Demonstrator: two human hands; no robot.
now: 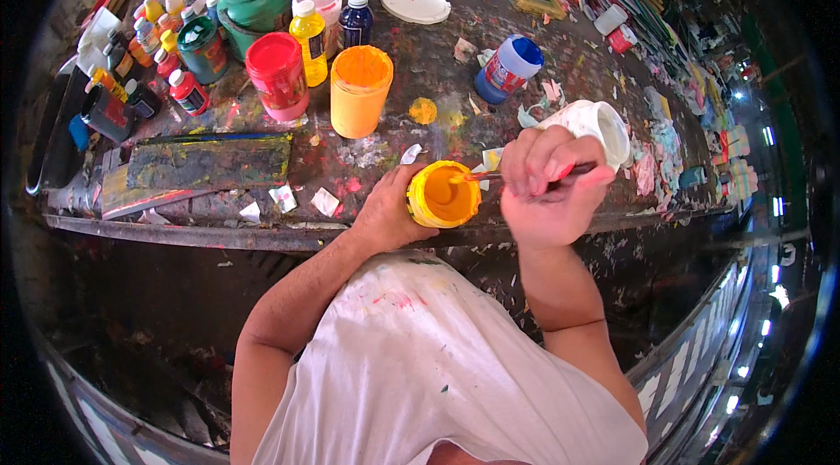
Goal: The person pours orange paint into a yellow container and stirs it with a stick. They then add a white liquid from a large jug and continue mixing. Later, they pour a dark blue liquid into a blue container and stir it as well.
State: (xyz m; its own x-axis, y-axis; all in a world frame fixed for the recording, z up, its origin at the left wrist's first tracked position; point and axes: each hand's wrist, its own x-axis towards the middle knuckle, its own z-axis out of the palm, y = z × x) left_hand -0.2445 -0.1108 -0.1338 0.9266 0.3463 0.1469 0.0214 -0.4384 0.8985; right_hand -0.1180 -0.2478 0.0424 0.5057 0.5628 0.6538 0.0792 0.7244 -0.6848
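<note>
Fingers of the right hand [557,194] pinch a stick [485,175] reaching into a yellow jar [419,206]; the left hand [388,208] curls its fingers around the jar.

Is a dark worktable [429,58], crusted with paint [423,111] and strewn with paper scraps [325,202]; bears an open orange tub [360,102] beside a red jar [277,82], a yellow bottle [309,38] just behind, a blue jar [506,71] apart to the right, a round white lid [416,2] farther back, and a stained board [210,162] at front left
</note>
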